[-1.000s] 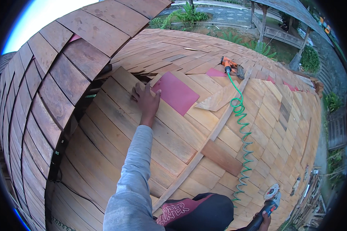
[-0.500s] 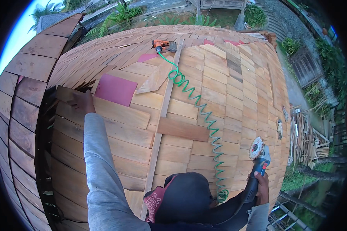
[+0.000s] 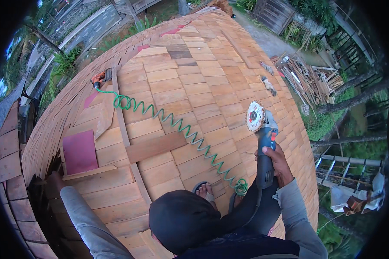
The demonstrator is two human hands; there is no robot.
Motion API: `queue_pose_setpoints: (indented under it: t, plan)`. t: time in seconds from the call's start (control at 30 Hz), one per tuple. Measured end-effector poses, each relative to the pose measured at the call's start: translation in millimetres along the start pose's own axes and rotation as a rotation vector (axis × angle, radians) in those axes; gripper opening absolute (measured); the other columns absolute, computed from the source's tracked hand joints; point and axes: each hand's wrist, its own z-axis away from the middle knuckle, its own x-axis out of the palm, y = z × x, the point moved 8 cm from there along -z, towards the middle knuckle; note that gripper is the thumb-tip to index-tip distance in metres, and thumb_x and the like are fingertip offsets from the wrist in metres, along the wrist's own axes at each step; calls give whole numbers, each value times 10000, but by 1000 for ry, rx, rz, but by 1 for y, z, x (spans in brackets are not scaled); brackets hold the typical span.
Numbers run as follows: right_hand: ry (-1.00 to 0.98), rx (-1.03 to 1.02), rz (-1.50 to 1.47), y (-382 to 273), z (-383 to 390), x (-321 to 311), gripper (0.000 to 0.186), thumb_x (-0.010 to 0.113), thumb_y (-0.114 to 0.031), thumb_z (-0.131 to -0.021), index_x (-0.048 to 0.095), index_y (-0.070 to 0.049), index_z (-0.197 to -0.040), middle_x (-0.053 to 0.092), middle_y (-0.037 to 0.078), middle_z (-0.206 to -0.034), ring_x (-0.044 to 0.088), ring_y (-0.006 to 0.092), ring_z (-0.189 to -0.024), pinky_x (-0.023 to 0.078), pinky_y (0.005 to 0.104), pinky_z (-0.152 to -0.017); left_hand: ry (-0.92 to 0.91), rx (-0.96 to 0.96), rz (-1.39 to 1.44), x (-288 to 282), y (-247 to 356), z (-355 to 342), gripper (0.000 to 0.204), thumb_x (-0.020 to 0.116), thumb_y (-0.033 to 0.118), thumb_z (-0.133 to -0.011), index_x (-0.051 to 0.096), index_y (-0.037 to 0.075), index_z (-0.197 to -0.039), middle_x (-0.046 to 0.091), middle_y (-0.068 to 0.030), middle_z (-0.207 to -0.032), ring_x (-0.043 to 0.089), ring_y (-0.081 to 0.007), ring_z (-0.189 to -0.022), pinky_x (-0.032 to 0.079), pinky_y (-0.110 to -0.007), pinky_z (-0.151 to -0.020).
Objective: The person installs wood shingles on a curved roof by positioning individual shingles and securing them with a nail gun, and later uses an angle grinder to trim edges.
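My right hand (image 3: 279,163) is wrapped round the body of a dark blue angle grinder (image 3: 265,171). A toothed saw blade (image 3: 255,115) is fitted at its head, held up above the roof shingles; whether it spins I cannot tell. At the far left, by the dark gap along the roof's edge, my left hand (image 3: 55,180) grips a long wooden shingle (image 3: 90,172). That shingle is tilted so that mostly its thin edge shows, and the fingers are partly hidden. Just beyond it lies a square pink sheet (image 3: 81,151).
An orange nail gun (image 3: 98,80) rests upslope, with a coiled green air hose (image 3: 190,134) running across the shingles toward my sandalled feet (image 3: 204,191). A long batten (image 3: 122,123) and a loose reddish board (image 3: 155,147) lie on the curved roof. Its right edge drops off toward piled timber (image 3: 309,80).
The view has swung right. My left hand has tipped the shingle from lying flat to nearly edge-on. My right hand still holds the grinder, now raised farther from my body.
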Motion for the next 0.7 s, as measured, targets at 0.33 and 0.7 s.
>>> queue_pose_setpoints:
  t: [0.33, 0.7]
  plan:
    - [-137, -129, -455, -8, 9, -6, 479, 755, -270, -881, 570, 0, -1231, 709, 159, -1047, 737, 243, -874, 644, 371, -749, -178, -322, 1528, -31, -58, 58, 524, 555, 135, -950, 475, -29, -1442, 560, -136, -1358, 607, -253, -1157, 517, -364, -963]
    - [-188, -56, -393, 12, 11, -6, 573, 666, -466, -967, 570, 1, -1285, 707, 156, -999, 736, 217, -826, 643, 349, -700, -200, 518, 563, -259, 287, 274, 505, 462, -99, -893, 491, -73, -1396, 615, -339, -1318, 684, -463, -1086, 562, -442, -908]
